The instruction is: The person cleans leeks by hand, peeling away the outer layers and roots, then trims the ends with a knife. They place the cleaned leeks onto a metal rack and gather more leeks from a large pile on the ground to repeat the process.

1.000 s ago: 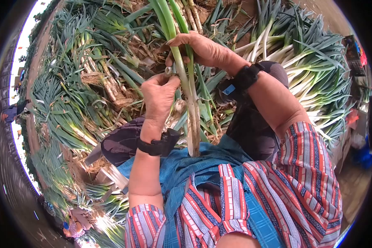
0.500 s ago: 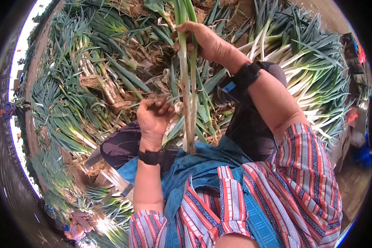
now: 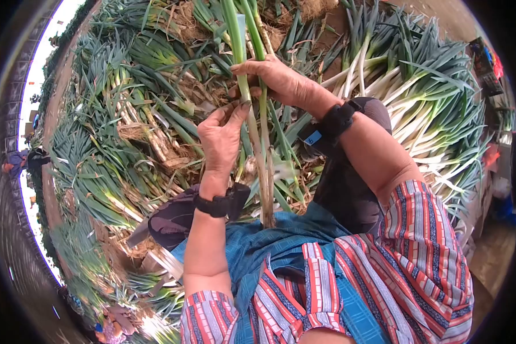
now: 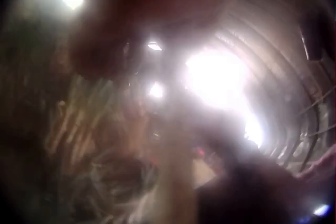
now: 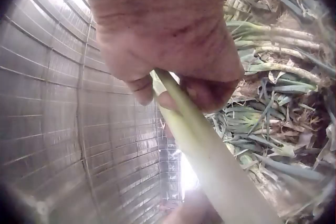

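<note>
Two long leeks (image 3: 257,150) stand upright side by side in front of me, with pale stalks below and green leaves above. My right hand (image 3: 282,80) grips them where white turns to green. Just below it, my left hand (image 3: 221,137) pinches the side of the nearer stalk between thumb and fingers. The stalks' lower ends meet the blue cloth (image 3: 292,232) over my lap. Seen from the right wrist, the thick white stalk (image 5: 210,153) runs down from under the right hand. The left wrist view is badly blurred, with a pale stalk (image 4: 176,182) near its bottom.
Heaped untrimmed leeks (image 3: 109,114) with dry roots cover the ground at left and ahead. A pile of cleaned white leeks (image 3: 410,114) lies at right. My dark-trousered knees (image 3: 355,178) flank the work. Another person (image 3: 17,163) is at far left.
Half a second ago my left hand was away from the stalk, lower left, fingers curled; now it pinches the stalk again. The right hand and leeks have shifted slightly down.
</note>
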The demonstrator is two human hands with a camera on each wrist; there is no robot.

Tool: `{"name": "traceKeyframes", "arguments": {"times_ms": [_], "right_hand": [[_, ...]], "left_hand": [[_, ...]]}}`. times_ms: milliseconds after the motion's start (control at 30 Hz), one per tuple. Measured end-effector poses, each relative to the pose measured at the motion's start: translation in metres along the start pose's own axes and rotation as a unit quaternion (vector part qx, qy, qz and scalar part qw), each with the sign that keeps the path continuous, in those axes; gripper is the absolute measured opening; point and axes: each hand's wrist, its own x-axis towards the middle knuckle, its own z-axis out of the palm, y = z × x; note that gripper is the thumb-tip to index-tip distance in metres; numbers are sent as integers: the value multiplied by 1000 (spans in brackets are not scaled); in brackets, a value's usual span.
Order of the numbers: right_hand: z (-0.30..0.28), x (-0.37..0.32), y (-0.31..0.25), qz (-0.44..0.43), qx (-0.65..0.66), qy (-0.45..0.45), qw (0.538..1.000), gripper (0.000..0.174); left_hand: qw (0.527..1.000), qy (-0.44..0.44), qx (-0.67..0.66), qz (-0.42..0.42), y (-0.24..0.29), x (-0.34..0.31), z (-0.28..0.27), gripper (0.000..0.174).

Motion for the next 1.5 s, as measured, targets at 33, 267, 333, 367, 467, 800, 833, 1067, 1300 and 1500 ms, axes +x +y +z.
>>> {"name": "traceKeyframes", "arguments": {"times_ms": [33,267,333,367,467,800,833,1067,1300,1500], "right_hand": [[0,-1,0,3,5,-1,1000,25],[-12,4,-4,10,-130,146,981,25],[-17,5,-10,20,-117,158,980,26],[-17,5,-11,25,-111,162,980,26],[-13,1,-11,-9,-53,167,984,26],[-12,-2,-15,-31,-33,181,982,28],[-16,1,-15,-37,-30,168,985,28],[-40,-2,-30,-103,-30,193,975,29],[-36,-1,-27,-93,-74,252,960,24],[-21,2,-19,-60,-116,254,958,27]], "left_hand": [[1000,22,6,5,-1,1,4,20],[994,77,19,78,-24,-4,15,9],[986,42,-159,-23,-20,-5,13,9],[966,26,-246,-73,-18,-5,11,9],[978,-16,-189,-86,-20,-8,9,11],[984,-108,141,-15,-24,-29,-1,17],[985,-111,128,-20,-23,-33,-3,16],[837,-315,438,-89,-38,-84,-33,16],[862,-205,458,73,-27,-69,-45,37],[952,-48,272,134,-35,-39,22,38]]}}
